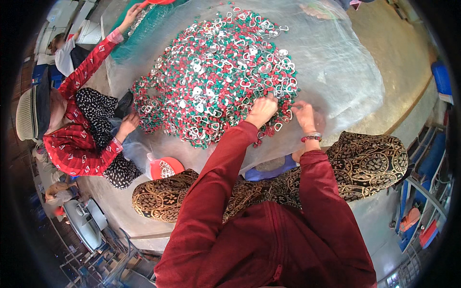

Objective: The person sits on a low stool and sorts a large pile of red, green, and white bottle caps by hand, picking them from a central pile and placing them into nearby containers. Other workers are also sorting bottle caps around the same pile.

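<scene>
1. The left hand (pixel 262 112) reaches into the heap at its near right side, fingers bent downward and close together; whether they pinch a piece I cannot tell.
2. The right hand (pixel 304 116) is just beside it, at the heap's right edge, fingers curled with the tips toward the pieces; at this size, any hold is unclear. Bracelets (pixel 311 138) circle its wrist.
3. The heap (pixel 211 86) of small red, green and white pieces, mixed with pale D-shaped rings (pixel 278 126), lies on a clear plastic sheet (pixel 345 72) in front of the person.
4. A red bowl (pixel 176 162) holding pale rings stands near the left knee.
5. At the left, a co-worker (pixel 81 151) in red rests one hand by the heap's edge.
</scene>
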`<act>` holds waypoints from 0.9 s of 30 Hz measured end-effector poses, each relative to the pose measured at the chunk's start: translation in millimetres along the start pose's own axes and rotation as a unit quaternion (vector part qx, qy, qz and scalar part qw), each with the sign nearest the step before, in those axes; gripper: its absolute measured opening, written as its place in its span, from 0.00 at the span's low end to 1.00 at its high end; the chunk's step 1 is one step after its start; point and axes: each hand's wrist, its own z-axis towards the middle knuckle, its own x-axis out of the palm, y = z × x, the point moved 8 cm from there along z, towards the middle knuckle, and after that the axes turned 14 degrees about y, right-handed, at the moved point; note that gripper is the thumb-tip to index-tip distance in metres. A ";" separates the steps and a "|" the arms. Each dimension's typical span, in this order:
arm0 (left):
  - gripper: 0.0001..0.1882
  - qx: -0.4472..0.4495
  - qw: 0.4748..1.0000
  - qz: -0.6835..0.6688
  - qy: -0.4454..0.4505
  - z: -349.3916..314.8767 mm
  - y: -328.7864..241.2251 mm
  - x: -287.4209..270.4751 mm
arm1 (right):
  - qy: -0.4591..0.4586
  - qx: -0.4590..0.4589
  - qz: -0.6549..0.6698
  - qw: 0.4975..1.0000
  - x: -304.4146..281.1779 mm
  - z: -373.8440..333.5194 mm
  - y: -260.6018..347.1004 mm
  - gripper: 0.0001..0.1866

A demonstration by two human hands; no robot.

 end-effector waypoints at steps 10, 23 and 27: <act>0.08 -0.024 0.579 -0.815 -0.017 -61.5 64.3 -58.2 | -0.005 -0.064 -0.182 0.981 39.4 -27.2 24.1 0.14; 0.12 0.038 0.982 -0.181 0.042 -27.0 2.6 -14.8 | -0.013 -0.012 -0.203 0.979 24.2 -27.6 30.4 0.13; 0.09 0.010 0.999 0.000 0.046 -33.0 -12.5 9.2 | -0.044 -0.105 -0.220 0.969 30.0 -28.0 40.0 0.10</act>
